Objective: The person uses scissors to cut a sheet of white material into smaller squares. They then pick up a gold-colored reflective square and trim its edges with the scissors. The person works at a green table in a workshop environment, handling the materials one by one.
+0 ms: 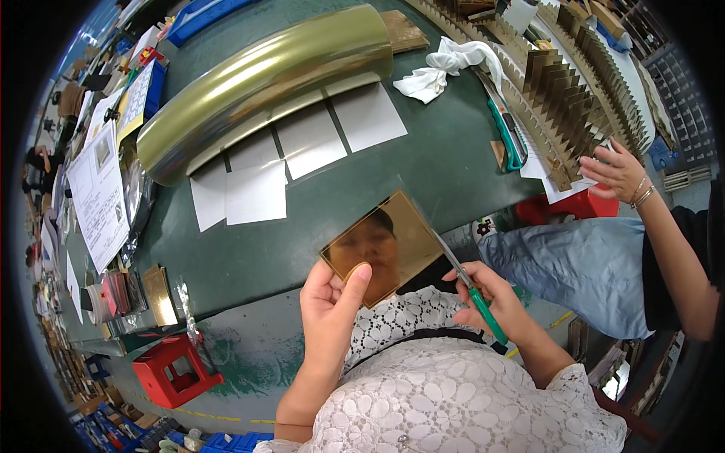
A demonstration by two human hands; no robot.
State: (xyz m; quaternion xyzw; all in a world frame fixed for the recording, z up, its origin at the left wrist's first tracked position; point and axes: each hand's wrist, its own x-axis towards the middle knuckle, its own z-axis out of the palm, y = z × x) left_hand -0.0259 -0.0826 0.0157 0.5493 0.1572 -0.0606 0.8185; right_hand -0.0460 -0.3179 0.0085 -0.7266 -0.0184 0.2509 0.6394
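Between the thumb and fingers of my left hand (pixel 332 294), a shiny gold mirror-like plate (pixel 415 234) is held tilted above the table's near edge. A thin line runs just inside its border, and its surface gives a reflection. My right hand (pixel 495 298) is closed around the green handle of a slim tool (pixel 483 313). Its long, narrow grey metal blade lies along the plate's right edge, touching or very close to it; I cannot tell which. The exact kind of tool does not show clearly.
A large gold roll (pixel 264 83) lies across the green table (pixel 332 196), with white sheets (pixel 257 195) before it. A green utility knife (pixel 507 132), a white cloth (pixel 445 68) and toothed racks of plates (pixel 559 98) are at right, near another person's hand (pixel 615 174). Red stool (pixel 174 370) lower left.
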